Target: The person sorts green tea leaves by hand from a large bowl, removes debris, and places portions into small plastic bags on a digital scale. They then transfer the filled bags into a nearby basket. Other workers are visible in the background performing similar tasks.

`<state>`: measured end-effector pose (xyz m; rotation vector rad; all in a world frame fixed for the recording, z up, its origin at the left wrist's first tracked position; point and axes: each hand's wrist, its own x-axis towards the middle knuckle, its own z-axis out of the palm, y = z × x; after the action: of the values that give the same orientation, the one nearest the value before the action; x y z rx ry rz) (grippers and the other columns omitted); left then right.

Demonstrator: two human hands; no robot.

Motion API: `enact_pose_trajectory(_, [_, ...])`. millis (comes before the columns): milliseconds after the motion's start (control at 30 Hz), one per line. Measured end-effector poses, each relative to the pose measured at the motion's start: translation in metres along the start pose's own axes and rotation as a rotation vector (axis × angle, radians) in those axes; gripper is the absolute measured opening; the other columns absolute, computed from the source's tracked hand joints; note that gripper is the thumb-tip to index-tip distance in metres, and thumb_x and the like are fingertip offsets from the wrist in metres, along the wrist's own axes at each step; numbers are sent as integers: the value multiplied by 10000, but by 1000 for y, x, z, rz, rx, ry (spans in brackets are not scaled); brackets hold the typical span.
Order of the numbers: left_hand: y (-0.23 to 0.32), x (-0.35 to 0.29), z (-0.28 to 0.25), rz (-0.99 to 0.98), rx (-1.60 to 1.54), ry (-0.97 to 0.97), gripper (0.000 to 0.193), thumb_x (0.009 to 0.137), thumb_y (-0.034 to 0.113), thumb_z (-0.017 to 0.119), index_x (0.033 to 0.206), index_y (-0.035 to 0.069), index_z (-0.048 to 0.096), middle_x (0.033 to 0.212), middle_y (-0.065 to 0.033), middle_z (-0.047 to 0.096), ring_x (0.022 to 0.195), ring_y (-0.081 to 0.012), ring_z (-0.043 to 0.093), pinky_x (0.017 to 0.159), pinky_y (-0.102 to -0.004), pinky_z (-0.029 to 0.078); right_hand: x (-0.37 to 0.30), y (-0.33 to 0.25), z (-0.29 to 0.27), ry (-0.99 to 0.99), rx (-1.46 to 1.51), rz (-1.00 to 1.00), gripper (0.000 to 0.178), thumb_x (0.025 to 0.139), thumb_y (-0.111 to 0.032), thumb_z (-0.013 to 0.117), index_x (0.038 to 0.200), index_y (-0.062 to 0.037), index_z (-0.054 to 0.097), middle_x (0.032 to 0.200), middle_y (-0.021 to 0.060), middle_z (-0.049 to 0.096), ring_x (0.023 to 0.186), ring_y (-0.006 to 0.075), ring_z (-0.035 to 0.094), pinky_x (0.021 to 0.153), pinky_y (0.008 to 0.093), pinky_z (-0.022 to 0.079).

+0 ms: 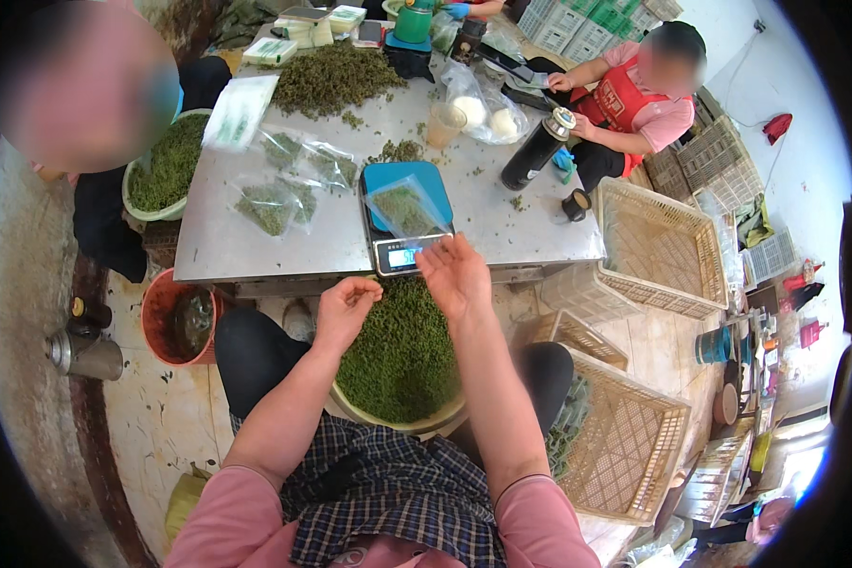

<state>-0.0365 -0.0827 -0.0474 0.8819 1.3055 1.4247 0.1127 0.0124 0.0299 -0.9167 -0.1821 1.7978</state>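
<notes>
Seated at the near edge of a grey metal table point(256, 248), with a basin of green leaves point(402, 352) resting on the lap between the knees. Left hand point(345, 308) hovering over the basin's left rim, fingers curled inward and pinched together (whether any leaves are caught between them, cannot tell). Right hand point(456, 275) raised just above the basin's far rim, fingers loosely extended and released, fingertips close to the front of a small digital scale point(402, 241) at the table's near edge. On the scale's blue platform, a clear bag point(405, 208) partly filled with leaves, untouched by either hand. Left of the scale, more filled clear bags point(284, 189) lying flat, with bare tabletop between them and the edge. Farther back, a loose pile of leaves point(336, 76). To the right, a black flask point(537, 150) and wicker-style plastic crates point(658, 251) crowding the table corner, another crate point(625, 435) tight against the right knee. On the left, an orange bucket point(175, 327) on the floor, well apart from the left elbow.
</notes>
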Motion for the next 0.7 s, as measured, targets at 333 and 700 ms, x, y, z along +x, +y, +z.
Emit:
enact_pose_trajectory(333, [7,0,-10,-1,-78,1,86,896,18,562,955,1,623,904,-50,666,840,-109,637,695,-221,485,-64,114,-205,-152,-2199,77,298,773,-315,686,878,-36,679,831,196,667,803,333,656,734,418,531])
enact_pose_trajectory(700, [3,1,-7,-47,-88,-30,97,886,-5,555,955,8,621,906,-50,663,836,-109,632,709,-227,488,-64,120,-214,-119,-1870,-145,205,785,-205,684,891,-30,699,796,171,675,727,302,662,674,383,524])
